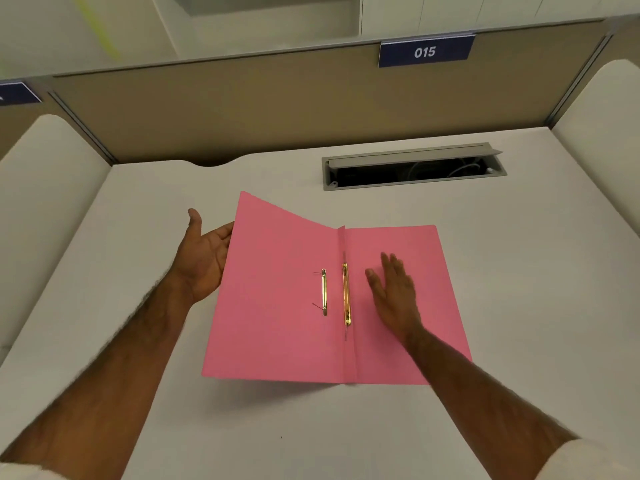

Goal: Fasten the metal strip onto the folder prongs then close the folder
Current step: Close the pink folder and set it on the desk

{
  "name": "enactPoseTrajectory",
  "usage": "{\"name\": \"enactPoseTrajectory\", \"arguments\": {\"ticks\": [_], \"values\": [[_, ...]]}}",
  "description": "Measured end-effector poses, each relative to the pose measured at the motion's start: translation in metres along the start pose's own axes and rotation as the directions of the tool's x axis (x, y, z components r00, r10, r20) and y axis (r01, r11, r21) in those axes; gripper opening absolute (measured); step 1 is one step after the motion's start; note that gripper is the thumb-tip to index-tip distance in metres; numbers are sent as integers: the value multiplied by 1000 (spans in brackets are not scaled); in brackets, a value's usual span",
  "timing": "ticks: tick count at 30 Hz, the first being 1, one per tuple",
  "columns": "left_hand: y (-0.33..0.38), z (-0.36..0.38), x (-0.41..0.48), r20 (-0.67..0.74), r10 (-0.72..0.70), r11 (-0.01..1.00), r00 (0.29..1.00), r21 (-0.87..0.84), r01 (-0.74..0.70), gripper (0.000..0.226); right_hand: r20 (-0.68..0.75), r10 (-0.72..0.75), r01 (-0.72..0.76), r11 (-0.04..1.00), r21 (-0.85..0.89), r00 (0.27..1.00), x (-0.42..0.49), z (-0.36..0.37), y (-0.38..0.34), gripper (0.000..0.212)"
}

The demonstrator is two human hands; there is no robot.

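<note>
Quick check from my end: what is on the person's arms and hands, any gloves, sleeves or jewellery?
Both hands are bare: no gloves, rings or watch visible on the left hand or the right hand. The forearms are uncovered. Pale, cream-coloured sleeves, pushed up, show only at the bottom corners of the head view.

"015" on the blue sign atop the partition

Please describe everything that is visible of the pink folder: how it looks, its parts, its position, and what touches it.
The pink folder looks like thin card and lies open on the white desk. Its right half rests flat under the right hand. Its left half is tilted up, with the left hand at its outer edge. A gold metal strip runs along the centre fold, and a second, shorter gold strip sits on the left half. No papers are inside.
</note>
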State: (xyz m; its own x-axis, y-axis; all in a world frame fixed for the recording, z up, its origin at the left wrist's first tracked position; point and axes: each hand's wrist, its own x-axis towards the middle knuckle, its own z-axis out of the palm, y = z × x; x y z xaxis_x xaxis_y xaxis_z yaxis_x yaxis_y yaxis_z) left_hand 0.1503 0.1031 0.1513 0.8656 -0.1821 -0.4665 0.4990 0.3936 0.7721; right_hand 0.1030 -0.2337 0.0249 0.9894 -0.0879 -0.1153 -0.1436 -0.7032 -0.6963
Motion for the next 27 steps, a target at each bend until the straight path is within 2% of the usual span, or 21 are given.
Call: {"name": "enactPoseTrajectory", "arguments": {"ticks": [4, 8, 11, 14, 17, 20, 23, 25, 26, 27], "values": [[-4, 36, -12, 135, -24, 996, 990, -78, 35, 104, 86, -37, 10, 955, 295, 996, -18, 0, -43, 66], [-20, 78, -15, 153, 11, 1000, 988, -30, -7, 99, 174, -41, -63, 832, 551, 984, -32, -12, -85, 66], [-37, 116, -15, 90, 86, 996, 992, 18, -87, 86, 211, -74, -74, 784, 617, 975, -39, -24, -107, 70], [-57, 155, -18, 18, 165, 972, 986, 165, -166, 75, 230, -83, -105, 709, 697, 970, -41, -38, -119, 62], [-83, 194, -22, -2, 243, 927, 970, 296, -232, 71, 223, -84, -120, 639, 760, 971, -42, -56, -123, 56], [-106, 218, -23, 13, 299, 907, 954, 307, -288, 64, 196, -99, -104, 578, 810, 976, -47, -75, -121, 52], [-128, 228, -19, 64, 346, 801, 936, 500, -330, 72, 212, -43, -169, 457, 873, 976, -49, -92, -104, 52], [-150, 231, -14, 116, 391, 767, 913, 508, -393, 66, 255, 30, -242, 436, 867, 966, -50, -104, -88, 57], [-162, 230, -12, 154, 417, 711, 896, 558, -427, 65, 281, 61, -279, 427, 860, 958, -50, -109, -79, 59], [-172, 226, -10, 200, 443, 606, 874, 651, -457, 65, 307, 79, -311, 411, 857, 949, -50, -114, -70, 59]]}}
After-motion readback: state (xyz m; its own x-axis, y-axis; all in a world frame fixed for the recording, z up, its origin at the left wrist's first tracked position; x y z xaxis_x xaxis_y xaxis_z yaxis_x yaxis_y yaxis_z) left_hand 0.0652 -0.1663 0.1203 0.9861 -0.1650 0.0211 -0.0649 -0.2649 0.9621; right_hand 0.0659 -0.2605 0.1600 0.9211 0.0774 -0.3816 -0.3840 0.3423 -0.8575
